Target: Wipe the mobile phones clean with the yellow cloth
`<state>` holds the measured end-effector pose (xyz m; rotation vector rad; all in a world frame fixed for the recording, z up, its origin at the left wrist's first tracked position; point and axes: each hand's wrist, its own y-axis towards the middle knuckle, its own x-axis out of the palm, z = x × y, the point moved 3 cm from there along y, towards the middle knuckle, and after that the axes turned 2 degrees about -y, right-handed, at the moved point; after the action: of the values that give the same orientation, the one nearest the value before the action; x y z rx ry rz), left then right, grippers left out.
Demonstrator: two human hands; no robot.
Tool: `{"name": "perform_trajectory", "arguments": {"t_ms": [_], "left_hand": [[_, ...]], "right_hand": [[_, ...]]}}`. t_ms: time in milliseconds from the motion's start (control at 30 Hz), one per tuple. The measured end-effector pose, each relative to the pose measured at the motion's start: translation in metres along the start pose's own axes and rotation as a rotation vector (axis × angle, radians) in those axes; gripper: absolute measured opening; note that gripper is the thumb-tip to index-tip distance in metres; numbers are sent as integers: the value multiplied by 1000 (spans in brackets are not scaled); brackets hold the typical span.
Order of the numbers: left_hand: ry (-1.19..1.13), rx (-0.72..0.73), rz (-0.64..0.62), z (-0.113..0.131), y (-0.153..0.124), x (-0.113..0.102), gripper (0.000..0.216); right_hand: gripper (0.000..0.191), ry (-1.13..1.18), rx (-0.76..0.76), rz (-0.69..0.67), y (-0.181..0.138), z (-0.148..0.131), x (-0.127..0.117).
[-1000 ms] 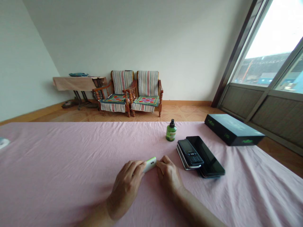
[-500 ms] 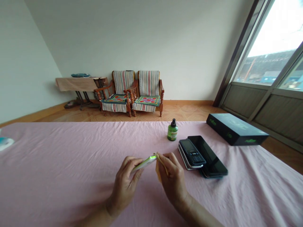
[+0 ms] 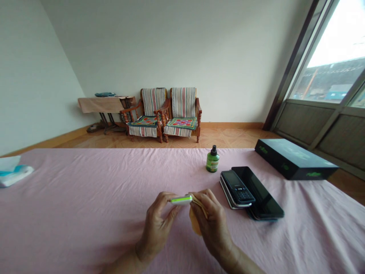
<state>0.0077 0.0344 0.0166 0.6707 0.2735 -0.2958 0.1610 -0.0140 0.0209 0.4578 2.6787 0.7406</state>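
Note:
A slim white device with a bright green edge (image 3: 181,199), probably a phone, is held edge-on above the cloth. My left hand (image 3: 156,219) is closed, pinching its left end between thumb and fingers. My right hand (image 3: 212,219) is closed on a folded yellow cloth (image 3: 195,220) and presses it against the device's right end. The device's broad faces are mostly out of sight. To the right of my right hand lies a dark keypad phone (image 3: 237,187) on top of other phones. Beside it is a large black-screened device (image 3: 261,194), stacked on something else.
A green spray bottle (image 3: 212,161) stands upright beyond my hands. At the right back lies a black box (image 3: 293,158); at the left edge, a tissue pack (image 3: 17,176). All rest on a pink tablecloth (image 3: 85,198). Two wooden armchairs (image 3: 182,108) stand by the far wall.
The device has turned from a slant to nearly level, its green edge now facing me. The view has swung slightly left, showing more of the tissue pack. Both hands keep their holds.

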Motion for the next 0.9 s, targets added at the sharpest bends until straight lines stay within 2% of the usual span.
{"name": "perform_trajectory", "arguments": {"t_ms": [133,467,533,633,733,900], "left_hand": [[115,108,23,5,1,-2,20],[182,183,-15,14,-3,-6,33],[201,237,32,13,-4,-8,34],[213,395,94,11,-7,-11,39],[272,529,42,10,-7,-13,42],[320,574,14,16,-5,-16,36]], "right_hand": [[16,-12,-28,-6,-1,1,-1],[19,-25,-48,-17,-3,2,-1],[20,-17,-51,-22,-4,1,0],[20,-5,-57,-21,-5,0,1],[19,-7,-69,-12,-6,-2,1],[20,-13,-72,-10,-6,-1,1]]}}
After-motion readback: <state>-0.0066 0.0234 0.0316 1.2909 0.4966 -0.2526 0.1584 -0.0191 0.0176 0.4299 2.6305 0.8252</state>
